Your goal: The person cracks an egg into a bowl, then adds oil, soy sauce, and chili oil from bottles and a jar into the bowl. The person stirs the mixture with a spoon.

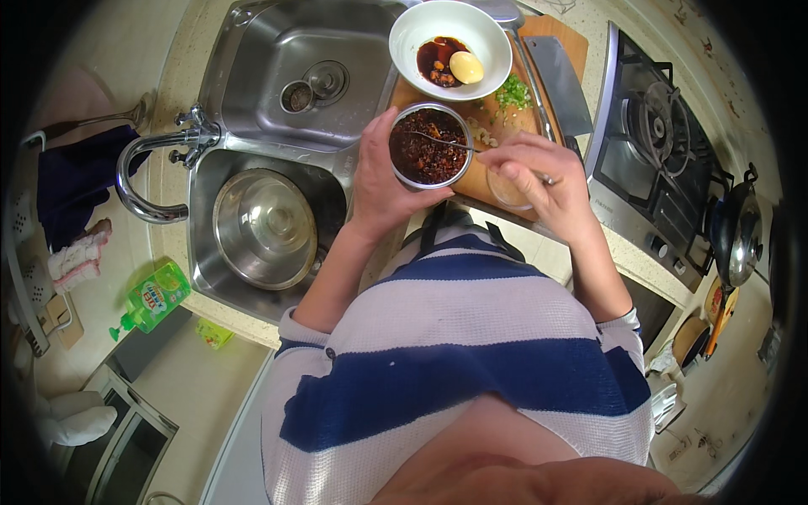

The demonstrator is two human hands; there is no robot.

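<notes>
My left hand (382, 180) is wrapped around an open jar of dark red chili oil (432, 161) with flakes and seeds in it. In my right hand (546, 180) is a thin metal spoon (451, 144); its far end dips into the chili oil, so the bowl of the spoon is partly hidden. Just beyond the jar stands a white bowl (404, 53) with dark sauce (429, 53), some orange-brown bits and a smooth pale-yellow oval lump (467, 67). Under my right hand lies a round, see-through lid (505, 189), partly covered by the fingers.
The wooden cutting board (470, 183) bears chopped scallion (514, 93), minced garlic (483, 134), a cleaver (558, 85) and a long metal handle (536, 101). Left is a double sink (252, 120) with a tap (126, 183) and metal basin (237, 246). A gas stove (656, 126) stands right.
</notes>
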